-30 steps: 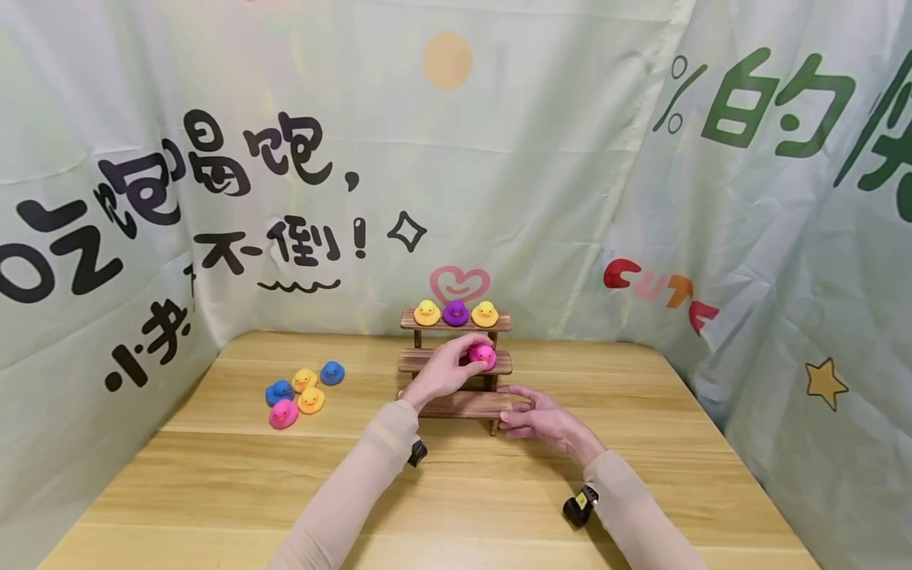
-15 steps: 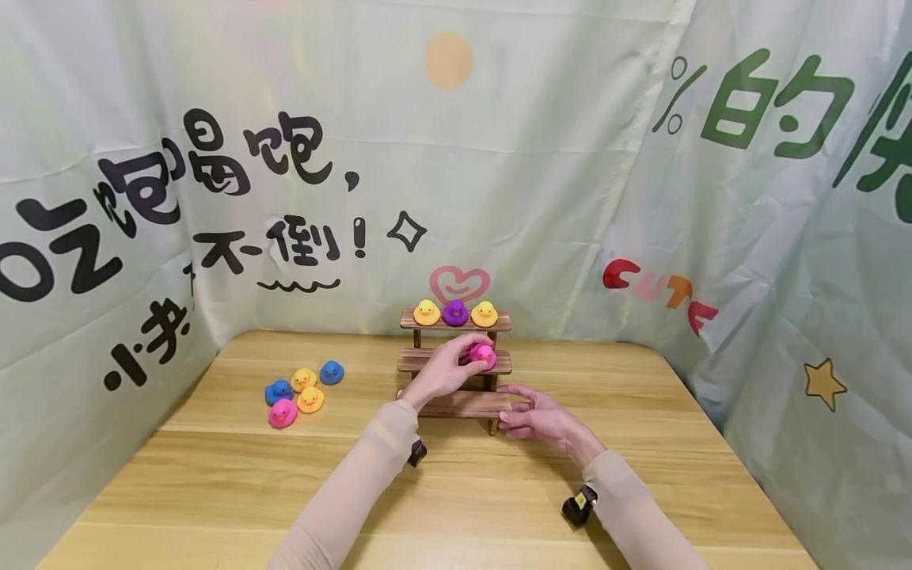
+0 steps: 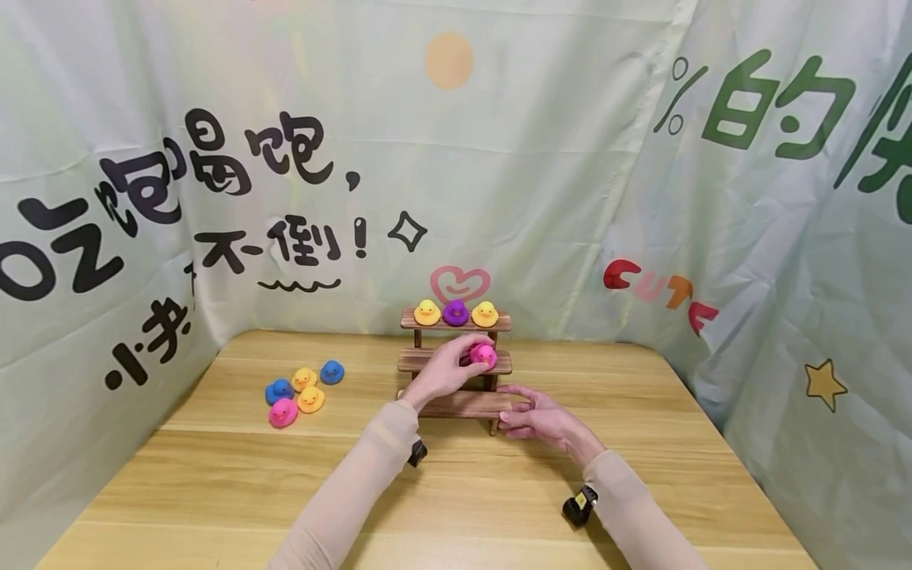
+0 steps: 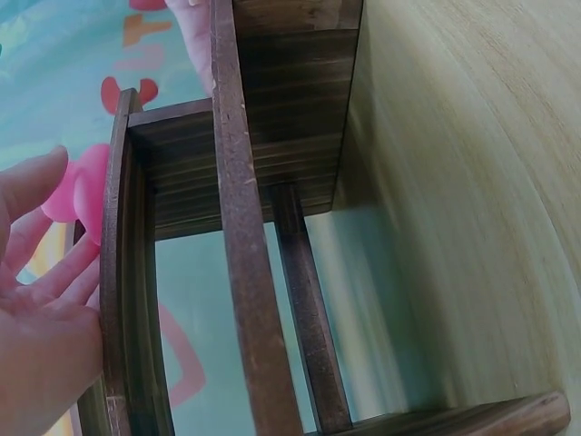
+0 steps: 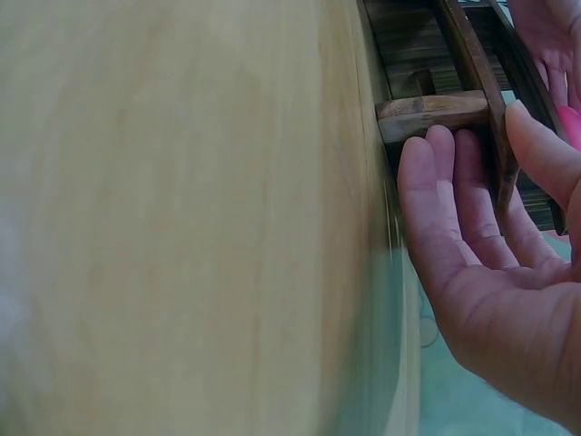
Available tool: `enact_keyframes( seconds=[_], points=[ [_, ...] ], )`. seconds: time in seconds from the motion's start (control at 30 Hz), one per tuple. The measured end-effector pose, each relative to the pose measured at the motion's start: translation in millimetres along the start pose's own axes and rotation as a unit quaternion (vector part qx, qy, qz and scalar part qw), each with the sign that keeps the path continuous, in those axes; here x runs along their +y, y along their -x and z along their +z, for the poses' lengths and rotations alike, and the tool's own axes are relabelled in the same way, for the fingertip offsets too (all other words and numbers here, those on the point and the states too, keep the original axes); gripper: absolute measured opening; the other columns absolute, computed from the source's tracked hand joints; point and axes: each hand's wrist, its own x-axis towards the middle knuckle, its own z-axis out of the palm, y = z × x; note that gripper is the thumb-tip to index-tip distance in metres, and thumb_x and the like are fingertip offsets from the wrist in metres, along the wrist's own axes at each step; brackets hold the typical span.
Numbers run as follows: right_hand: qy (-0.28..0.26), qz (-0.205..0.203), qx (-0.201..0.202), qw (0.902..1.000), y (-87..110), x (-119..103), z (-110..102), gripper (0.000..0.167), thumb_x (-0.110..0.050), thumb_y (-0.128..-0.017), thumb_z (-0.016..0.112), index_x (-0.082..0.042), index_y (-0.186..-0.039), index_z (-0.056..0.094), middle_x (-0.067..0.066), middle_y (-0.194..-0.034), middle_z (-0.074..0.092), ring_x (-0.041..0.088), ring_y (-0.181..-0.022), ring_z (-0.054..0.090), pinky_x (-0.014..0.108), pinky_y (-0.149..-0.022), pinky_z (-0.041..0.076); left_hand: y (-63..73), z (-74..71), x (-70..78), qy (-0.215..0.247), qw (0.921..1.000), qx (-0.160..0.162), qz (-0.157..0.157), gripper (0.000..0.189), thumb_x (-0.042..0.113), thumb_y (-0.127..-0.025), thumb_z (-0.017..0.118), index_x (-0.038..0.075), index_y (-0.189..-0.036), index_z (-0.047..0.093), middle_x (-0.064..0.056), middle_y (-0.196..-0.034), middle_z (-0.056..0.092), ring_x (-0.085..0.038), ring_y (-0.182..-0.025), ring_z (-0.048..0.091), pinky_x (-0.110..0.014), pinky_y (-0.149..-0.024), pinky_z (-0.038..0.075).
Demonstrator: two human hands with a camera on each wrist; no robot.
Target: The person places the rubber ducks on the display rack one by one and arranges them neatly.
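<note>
Place, as I read it over head view: small cloth-walled booth, staged like recording corner. Pale green printed cloth (image 3: pixel 541 198) hangs behind desk (image 3: pixel 499 495) and along both sides, creased. Prints I log: black Chinese characters (image 3: pixel 190 127), coloured "CUTE" lettering (image 3: pixel 679 290), orange disc (image 3: pixel 450 61), yellow star (image 3: pixel 826 384). Desk wood-grained, rounded far corners. Black wrist cameras (image 3: pixel 577 509) fit recording setup. Whether home, lab or office lies beyond cloth, I cannot tell.

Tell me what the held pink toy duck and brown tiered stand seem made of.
Held pink toy duck: probably rubber or soft plastic, smooth, from its evenly coloured, rounded body. Brown tiered stand: apparently stained wood, dull finish, from its streaked grain.
</note>
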Motion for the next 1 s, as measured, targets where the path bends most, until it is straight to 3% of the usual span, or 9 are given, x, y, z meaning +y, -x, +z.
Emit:
enact_keyframes(
  seconds=[0.13, 0.27, 0.5, 0.73, 0.87, 1.0],
  points=[
    [0.003, 0.001, 0.002, 1.0, 0.5, 0, 1, 0.067, -0.003, -0.096, 0.059, -0.002, -0.153, 0.023, 0.011, -0.109, 0.062, 0.023, -0.098, 0.067, 0.044, -0.093, 0.055, 1.5, -0.9, 0.4, 0.006, 0.9999, -0.006, -0.014, 0.051, 0.02, -0.093, 0.068, 0.015, -0.141, 0.051, -0.006, -0.142, 0.055, -0.023, -0.127, 0.055, -0.043, -0.107, 0.043],
    [0.003, 0.002, 0.004, 1.0, 0.9, 0, 2, 0.067, -0.003, -0.096, 0.06, -0.003, -0.152, 0.024, 0.011, -0.107, 0.062, 0.022, -0.096, 0.067, 0.043, -0.091, 0.055, 2.7, -1.6, -1.6, 0.041, 0.9991, -0.001, -0.013, 0.054, 0.01, -0.092, 0.068, 0.008, -0.142, 0.049, -0.013, -0.143, 0.052, -0.028, -0.131, 0.052, -0.045, -0.11, 0.041],
    [0.006, 0.003, 0.01, 0.9999, 1.2, 0, 2, 0.066, -0.003, -0.096, 0.059, -0.003, -0.152, 0.025, 0.009, -0.105, 0.062, 0.021, -0.095, 0.067, 0.042, -0.09, 0.056, 6.5, -3.1, -4.9, 0.09, 0.9951, 0.029, -0.029, 0.051, 0.002, -0.091, 0.067, 0.012, -0.138, 0.053, -0.01, -0.14, 0.056, -0.026, -0.127, 0.056, -0.039, -0.107, 0.045],
    [0.009, 0.0, 0.008, 0.9999, 0.7, -1, 1, 0.066, -0.003, -0.096, 0.059, -0.003, -0.152, 0.025, 0.009, -0.104, 0.061, 0.021, -0.096, 0.067, 0.043, -0.09, 0.056, 12.3, -10.0, -12.3, 0.083, 0.9929, 0.079, -0.033, 0.041, 0.004, -0.088, 0.07, 0.006, -0.128, 0.06, -0.015, -0.121, 0.066, -0.026, -0.109, 0.065, -0.038, -0.096, 0.053],
    [0.008, 0.0, 0.006, 1.0, 1.2, -2, 1, 0.067, -0.003, -0.096, 0.059, -0.002, -0.153, 0.024, 0.009, -0.105, 0.061, 0.022, -0.096, 0.067, 0.043, -0.09, 0.056, 15.8, -15.9, -15.5, 0.075, 0.99, 0.112, -0.041, 0.028, 0.009, -0.088, 0.072, 0.007, -0.116, 0.067, -0.008, -0.104, 0.072, -0.019, -0.093, 0.069, -0.032, -0.085, 0.056],
    [0.01, -0.002, 0.005, 0.9999, 1.7, -2, 1, 0.065, -0.003, -0.097, 0.058, -0.003, -0.152, 0.025, 0.009, -0.105, 0.061, 0.021, -0.096, 0.067, 0.043, -0.09, 0.056, 19.7, -23.0, -18.7, 0.097, 0.9862, 0.13, -0.029, 0.017, 0.012, -0.09, 0.071, 0.007, -0.106, 0.071, -0.008, -0.092, 0.074, -0.026, -0.08, 0.07, -0.035, -0.073, 0.057]
  ],
)
